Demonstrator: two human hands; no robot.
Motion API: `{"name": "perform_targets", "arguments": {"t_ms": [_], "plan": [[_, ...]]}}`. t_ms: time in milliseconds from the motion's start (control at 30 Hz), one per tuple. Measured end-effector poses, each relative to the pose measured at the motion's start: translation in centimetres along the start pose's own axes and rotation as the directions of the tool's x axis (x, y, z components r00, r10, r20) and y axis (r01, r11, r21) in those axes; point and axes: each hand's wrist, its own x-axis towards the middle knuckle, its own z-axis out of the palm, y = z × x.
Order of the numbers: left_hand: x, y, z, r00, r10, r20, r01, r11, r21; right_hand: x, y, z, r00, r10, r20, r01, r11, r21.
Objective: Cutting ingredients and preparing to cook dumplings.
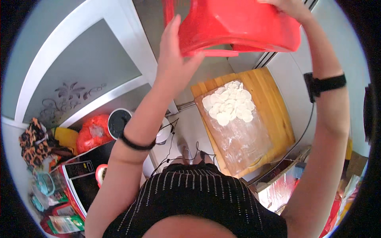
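A large red plastic object (232, 23), perhaps a stool or a basin, is raised at the top of the head view between my hands. My left hand (178, 56) is against its left side, thumb and fingers spread along the rim. At its upper right, my right hand (285, 9) grips it, the fingers partly cut off by the picture's top edge. Below the red object, overlapping round white dough wrappers (230, 102) lie on the upper part of a flour-dusted brown sheet (244, 142). That sheet rests on a wooden table (268, 98).
A white-framed door with frosted glass (89, 59) stands at the left. Below it are a red plastic bag (93, 132), a dark-filled round container (119, 122) and several packages. Black cables (169, 148) hang near my feet. A white panel (294, 77) borders the table's right.
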Motion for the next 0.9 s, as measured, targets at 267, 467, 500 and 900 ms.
{"name": "perform_targets", "arguments": {"t_ms": [267, 467, 500, 900], "plan": [[-4.7, -3.0, -8.6, 0.753, -0.3, 0.585, 0.409, 0.91, -0.06, 16.9, 10.2, 22.4, 0.905, -0.408, 0.12, 0.425, 0.855, -0.296], [-5.1, -5.8, -11.3, 0.494, -0.708, 0.504, 0.746, 0.643, 0.172, 20.2, 15.0, 40.1, 0.894, -0.197, 0.402, 0.284, 0.944, -0.169], [-5.5, -5.9, -11.5, 0.444, -0.767, 0.463, 0.815, 0.561, 0.148, 20.8, 15.9, 43.0, 0.87, -0.17, 0.464, 0.268, 0.951, -0.155], [-4.7, -11.2, -6.3, -0.235, -0.911, 0.34, 0.97, -0.198, 0.142, 18.0, 24.7, 68.2, 0.636, 0.143, 0.758, 0.023, 0.979, -0.203]]}}
